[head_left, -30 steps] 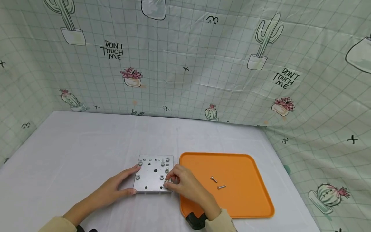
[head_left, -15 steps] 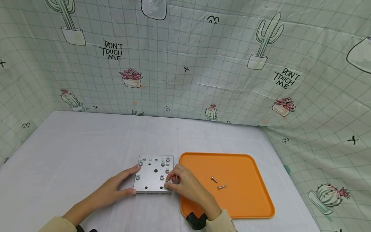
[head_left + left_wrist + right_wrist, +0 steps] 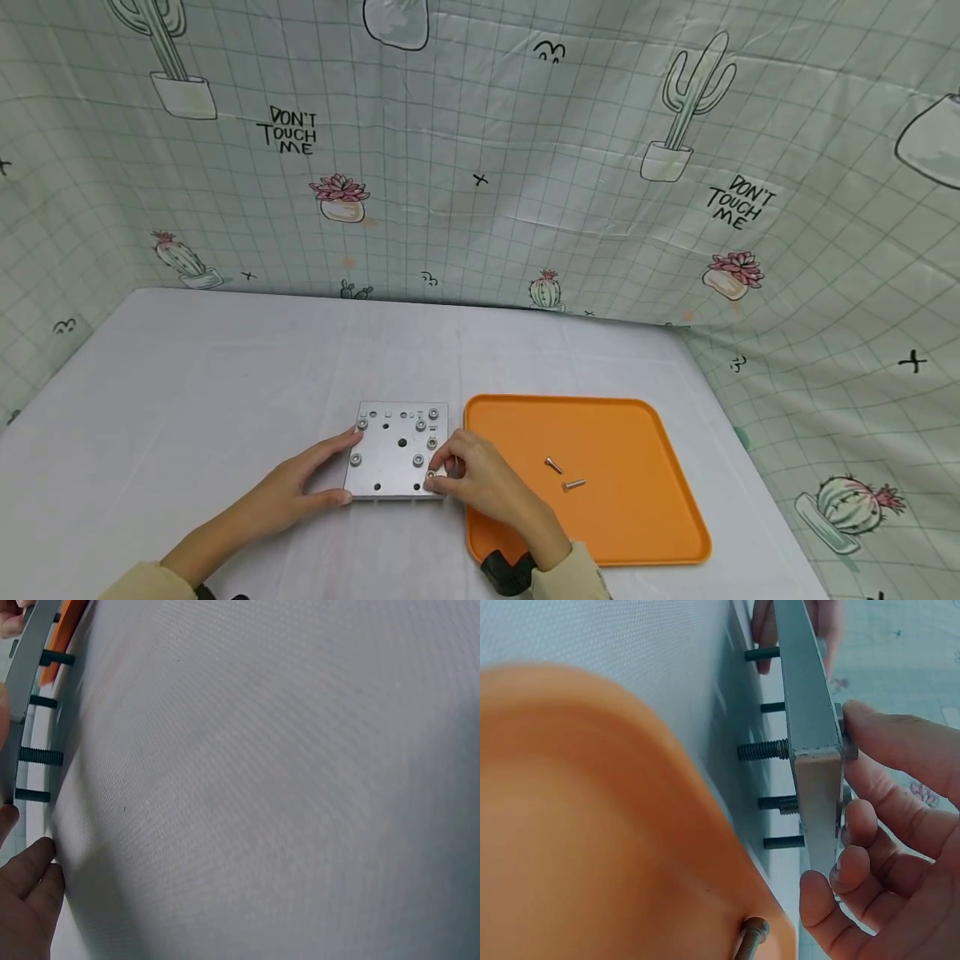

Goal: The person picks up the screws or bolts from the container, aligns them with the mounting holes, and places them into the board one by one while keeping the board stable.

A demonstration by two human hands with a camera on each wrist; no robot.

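Observation:
A flat silver metal plate (image 3: 393, 471) with drilled holes lies in front of me, several socket head screws standing in it. My left hand (image 3: 296, 483) holds its left edge, thumb at the front corner and index finger farther up. Between thumb and index finger my right hand (image 3: 483, 482) pinches the head of a screw (image 3: 851, 748) by the plate's right edge. Threaded shanks (image 3: 763, 751) stick out below the plate in the right wrist view. In the left wrist view, two left fingers (image 3: 45, 889) rest beside the plate on the cloth.
An orange tray (image 3: 615, 533) stands right of the plate, under my right forearm. Two loose screws lie in it, one silver screw (image 3: 553, 465) and another screw (image 3: 574, 484) close by. White cloth (image 3: 225, 375) covers the table; a cactus-print curtain (image 3: 450, 233) hangs behind.

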